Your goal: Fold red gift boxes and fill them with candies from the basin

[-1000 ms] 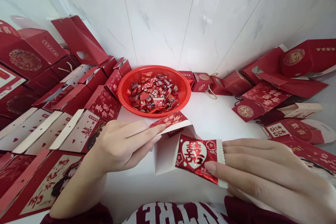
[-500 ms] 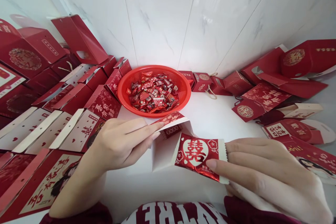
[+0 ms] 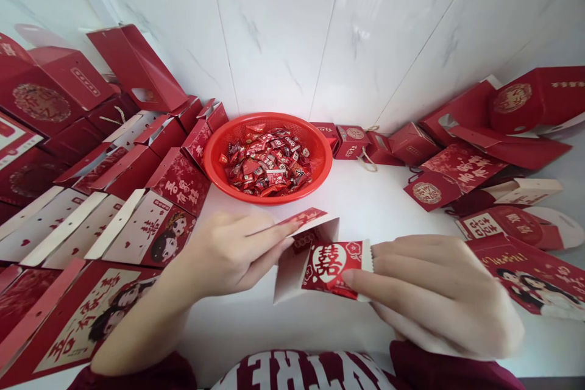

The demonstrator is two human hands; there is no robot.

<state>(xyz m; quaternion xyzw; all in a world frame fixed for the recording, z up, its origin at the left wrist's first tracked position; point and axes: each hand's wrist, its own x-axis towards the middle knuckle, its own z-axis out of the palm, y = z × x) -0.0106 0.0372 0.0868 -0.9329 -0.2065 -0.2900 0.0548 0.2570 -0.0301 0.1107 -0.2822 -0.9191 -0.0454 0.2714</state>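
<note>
Between thumb and fingers, my left hand (image 3: pixel 237 250) grips the left side of a small red cardboard gift box (image 3: pixel 289 277). The box is tilted, its open end facing right with pale inner walls showing. My right hand (image 3: pixel 439 292) pinches a red wrapped sweet packet (image 3: pixel 326 265) with a white circle and a double-happiness sign. The packet's left end lies at the box's mouth, partly between its flaps; how deep it reaches is hidden. Beyond both hands stands a red plastic basket (image 3: pixel 212 167) holding many small wrapped sweets (image 3: pixel 269 161).
Rows of red and white gift boxes (image 3: pixel 176 180) line the left side of the white table (image 3: pixel 365 195). More boxes (image 3: pixel 354 143) stand along the tiled wall (image 3: pixel 278 30). Flattened and half-folded boxes (image 3: pixel 461 167) are piled at the right.
My right hand has moved left with the sweet packet, bringing it further toward the box's opening. My left hand and the box have shifted slightly right.
</note>
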